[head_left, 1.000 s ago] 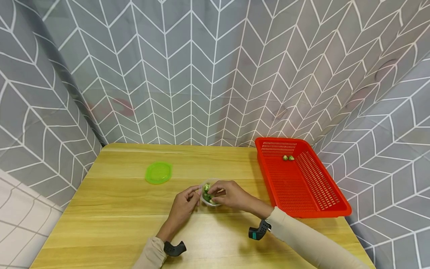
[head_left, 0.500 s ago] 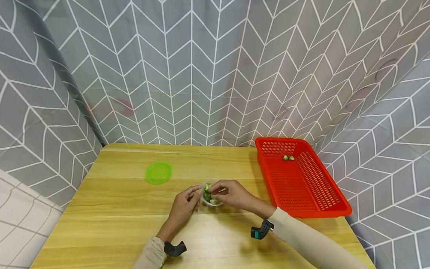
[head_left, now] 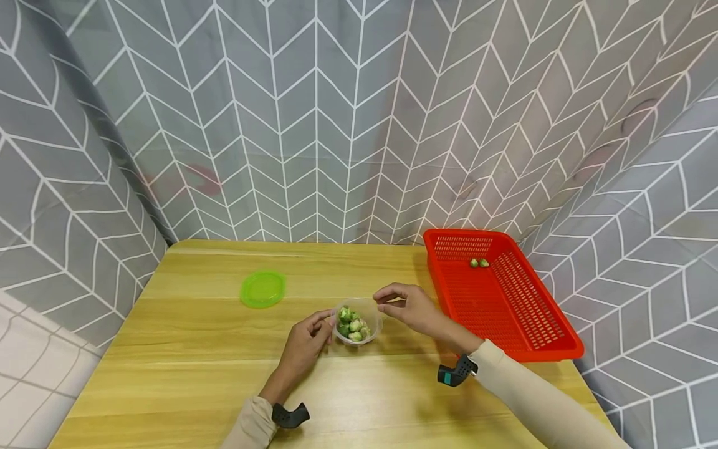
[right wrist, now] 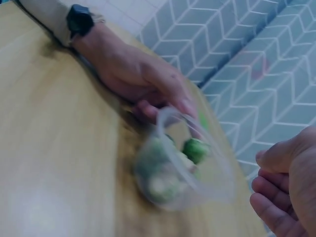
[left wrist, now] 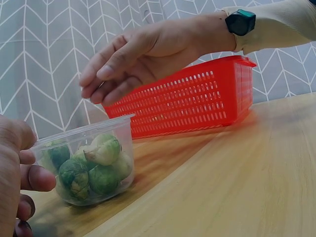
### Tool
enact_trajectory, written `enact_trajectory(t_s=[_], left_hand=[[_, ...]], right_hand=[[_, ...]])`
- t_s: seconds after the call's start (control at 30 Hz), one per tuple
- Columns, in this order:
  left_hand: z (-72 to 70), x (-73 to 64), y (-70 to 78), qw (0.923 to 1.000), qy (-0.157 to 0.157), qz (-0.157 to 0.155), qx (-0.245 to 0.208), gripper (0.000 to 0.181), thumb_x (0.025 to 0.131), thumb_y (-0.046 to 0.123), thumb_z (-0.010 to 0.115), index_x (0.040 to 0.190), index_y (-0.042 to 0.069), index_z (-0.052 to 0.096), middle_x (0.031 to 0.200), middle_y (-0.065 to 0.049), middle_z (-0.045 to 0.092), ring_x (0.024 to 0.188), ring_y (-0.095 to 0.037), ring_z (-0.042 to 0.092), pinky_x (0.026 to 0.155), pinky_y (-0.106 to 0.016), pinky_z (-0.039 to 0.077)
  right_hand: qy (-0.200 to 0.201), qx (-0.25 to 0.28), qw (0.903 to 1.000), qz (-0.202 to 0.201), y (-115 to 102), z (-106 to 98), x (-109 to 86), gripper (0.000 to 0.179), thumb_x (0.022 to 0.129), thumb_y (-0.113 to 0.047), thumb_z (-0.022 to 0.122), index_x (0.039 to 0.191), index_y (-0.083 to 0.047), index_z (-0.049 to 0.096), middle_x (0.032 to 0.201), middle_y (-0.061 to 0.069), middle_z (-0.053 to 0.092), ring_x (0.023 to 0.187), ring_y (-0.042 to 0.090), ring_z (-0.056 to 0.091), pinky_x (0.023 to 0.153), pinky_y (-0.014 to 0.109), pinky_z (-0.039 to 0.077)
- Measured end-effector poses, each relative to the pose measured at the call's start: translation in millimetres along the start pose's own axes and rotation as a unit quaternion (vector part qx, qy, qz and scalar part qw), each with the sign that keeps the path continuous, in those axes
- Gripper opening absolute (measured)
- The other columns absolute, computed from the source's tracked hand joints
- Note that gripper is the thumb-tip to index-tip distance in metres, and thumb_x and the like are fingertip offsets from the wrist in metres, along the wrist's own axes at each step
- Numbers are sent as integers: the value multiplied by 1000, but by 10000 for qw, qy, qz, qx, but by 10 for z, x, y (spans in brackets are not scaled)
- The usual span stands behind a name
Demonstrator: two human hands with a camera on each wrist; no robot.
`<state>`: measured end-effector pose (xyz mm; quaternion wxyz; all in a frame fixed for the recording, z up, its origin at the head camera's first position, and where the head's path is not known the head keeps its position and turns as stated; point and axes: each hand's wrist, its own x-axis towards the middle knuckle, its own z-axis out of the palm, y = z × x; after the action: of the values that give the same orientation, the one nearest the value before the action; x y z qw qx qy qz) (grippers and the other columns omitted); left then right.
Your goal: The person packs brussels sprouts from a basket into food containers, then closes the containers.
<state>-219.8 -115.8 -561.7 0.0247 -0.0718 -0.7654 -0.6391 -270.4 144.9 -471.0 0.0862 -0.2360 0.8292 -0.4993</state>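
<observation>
Several Brussels sprouts [head_left: 354, 325] lie in a clear plastic container [left wrist: 129, 143] near the middle of the table. At its left side, my left hand [head_left: 305, 342] holds the rim between thumb and fingers, as the right wrist view shows best. Up and to the right of the container, my right hand [head_left: 412, 308] hovers apart from it, fingers loosely bent and nothing held. The left wrist view shows this right hand [left wrist: 140, 61] above the container's rim level. Two more Brussels sprouts [head_left: 479, 263] rest in the far end of a red plastic basket [head_left: 482, 312].
A green lid [head_left: 263, 289] lies flat on the wooden table [head_left: 196, 374], left of and beyond the container. The basket stands along the right side of the table. Grey patterned curtains [head_left: 336, 125] hang behind the table and at its sides.
My right hand has come out of the container and moved up and to the right, uncovering the sprouts. My left hand stays at the rim.
</observation>
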Motion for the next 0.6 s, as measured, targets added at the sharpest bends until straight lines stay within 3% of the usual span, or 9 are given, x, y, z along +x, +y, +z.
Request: enact_trajectory(t_s=[0.23, 0.6], left_hand=[[-56, -70, 246, 9997, -135, 210, -60, 29, 103, 12, 59, 129, 0, 66, 70, -19, 65, 53, -7, 45, 58, -24, 40], [-21, -64, 233, 9999, 34, 68, -126, 26, 102, 10, 61, 126, 3, 68, 69, -19, 64, 54, -8, 46, 61, -23, 41]], right_hand=[[594, -37, 9981, 182, -6, -355, -14, 23, 92, 2, 71, 115, 1, 71, 115, 16, 70, 108, 38, 68, 86, 30, 56], [1749, -708, 9816, 293, 107, -971, -67, 27, 94, -10, 72, 119, 0, 70, 115, 19, 71, 101, 18, 69, 83, 16, 53]])
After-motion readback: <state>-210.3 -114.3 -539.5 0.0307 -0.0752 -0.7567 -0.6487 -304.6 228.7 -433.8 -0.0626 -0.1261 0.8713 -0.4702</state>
